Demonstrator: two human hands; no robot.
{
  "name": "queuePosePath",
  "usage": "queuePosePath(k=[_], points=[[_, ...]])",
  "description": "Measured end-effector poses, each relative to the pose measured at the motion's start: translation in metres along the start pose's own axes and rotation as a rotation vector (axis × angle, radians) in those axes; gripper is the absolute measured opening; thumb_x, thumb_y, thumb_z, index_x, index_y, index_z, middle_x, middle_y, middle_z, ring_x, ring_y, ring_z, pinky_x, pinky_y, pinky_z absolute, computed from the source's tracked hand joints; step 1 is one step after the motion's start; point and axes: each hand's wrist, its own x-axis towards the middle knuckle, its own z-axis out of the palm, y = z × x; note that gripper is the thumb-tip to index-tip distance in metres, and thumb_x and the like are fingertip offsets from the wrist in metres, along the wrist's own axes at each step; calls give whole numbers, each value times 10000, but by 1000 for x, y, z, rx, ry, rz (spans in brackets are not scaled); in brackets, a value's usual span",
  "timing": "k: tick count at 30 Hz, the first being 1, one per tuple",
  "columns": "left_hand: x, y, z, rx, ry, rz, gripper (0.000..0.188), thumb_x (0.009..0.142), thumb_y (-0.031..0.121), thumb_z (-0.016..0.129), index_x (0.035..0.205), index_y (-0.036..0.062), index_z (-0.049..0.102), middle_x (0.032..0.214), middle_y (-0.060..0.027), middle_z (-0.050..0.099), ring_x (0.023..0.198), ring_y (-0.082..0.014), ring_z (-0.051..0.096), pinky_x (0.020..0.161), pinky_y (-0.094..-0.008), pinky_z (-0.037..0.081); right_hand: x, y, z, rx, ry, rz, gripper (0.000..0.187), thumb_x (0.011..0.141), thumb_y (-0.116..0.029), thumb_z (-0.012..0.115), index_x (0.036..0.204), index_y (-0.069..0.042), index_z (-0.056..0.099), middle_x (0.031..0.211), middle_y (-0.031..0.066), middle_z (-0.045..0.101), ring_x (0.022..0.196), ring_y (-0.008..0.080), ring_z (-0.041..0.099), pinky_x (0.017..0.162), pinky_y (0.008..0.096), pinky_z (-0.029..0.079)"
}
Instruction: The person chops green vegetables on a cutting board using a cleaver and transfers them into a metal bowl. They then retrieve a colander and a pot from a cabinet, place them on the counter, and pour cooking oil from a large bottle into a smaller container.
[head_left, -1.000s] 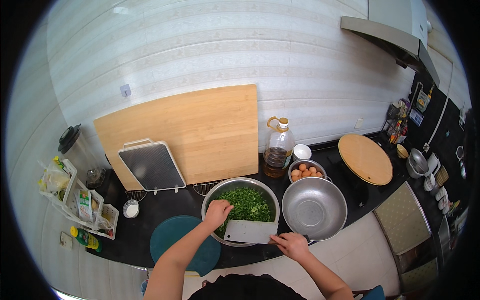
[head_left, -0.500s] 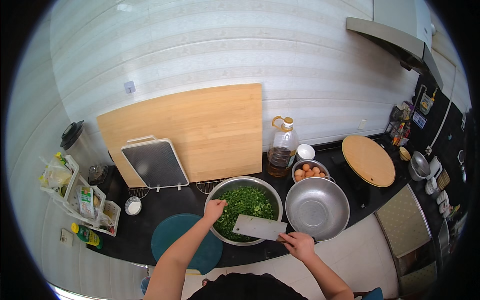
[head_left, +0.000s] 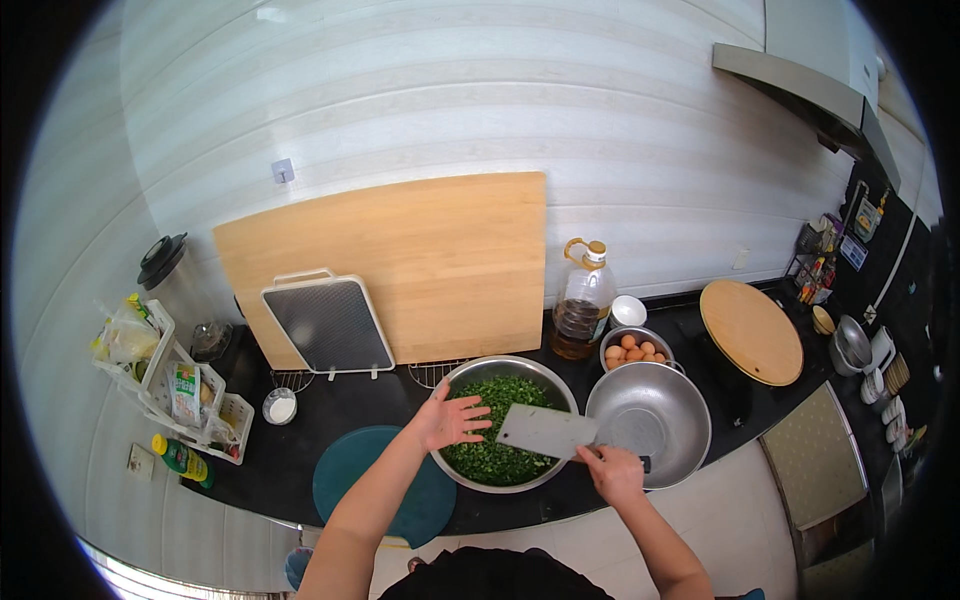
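Note:
A wide steel bowl (head_left: 566,392) holds finely chopped green leaves (head_left: 505,455). Over its left side my left hand (head_left: 447,420) is open, palm up and fingers spread, with nothing gripped. My right hand (head_left: 614,474) is closed around the dark handle of a cleaver (head_left: 546,430). The cleaver's broad blade lies flat-looking above the greens and points left. Close to the right hand stands a larger, bare steel basin (head_left: 655,425). A round dark-green board (head_left: 370,485) lies under my left forearm.
Behind are a steel bowl of brown eggs (head_left: 636,348), a white bowl (head_left: 628,311) and an oil jug (head_left: 583,300). Large and small cutting boards lean on the wall. A white rack (head_left: 165,385) and a small bowl of white powder (head_left: 281,407) stand left; a round wooden lid (head_left: 752,332) lies right.
My left hand has opened, turning from closed fingers to a spread palm. The cleaver has risen slightly and tilted in my right hand. The whole view has shifted a little.

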Motion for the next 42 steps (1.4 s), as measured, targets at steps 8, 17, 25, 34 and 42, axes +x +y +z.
queuePosePath(k=[8,17,25,34,42], points=[[9,-2,-13,-469,-676,-177,850,849,679,235,1334,-13,328,1331,-176,412,1199,-370,423,958,-524,358,20,-9,0,157,62,-56,407,647,-100,688,1034,-222,653,768,13,597,650,208,581,568,329,451],[6,-19,4,262,51,-180,618,929,525,280,1375,97,296,1359,-127,392,1201,-347,431,985,-504,324,20,-13,-4,205,102,34,424,617,-77,696,1018,-211,662,836,37,621,687,224,592,582,334,457],[-44,27,-8,377,171,3,574,912,496,402,1309,80,404,1301,-45,478,1102,-206,520,900,-382,393,4,1,6,157,51,97,364,615,-64,689,967,-157,674,782,58,607,654,254,580,577,354,455],[-121,13,-66,587,732,264,376,914,301,518,1194,51,518,1132,-61,588,963,-153,583,812,-288,450,7,-41,28,231,16,35,403,620,-71,689,1010,-169,666,810,55,605,669,235,573,582,349,445],[-185,-34,-138,474,995,454,249,893,185,544,1096,44,576,1006,-29,635,825,-101,601,706,-234,449,31,-139,48,442,-55,-155,355,647,-133,684,997,-188,669,813,38,618,662,233,576,586,343,450]])
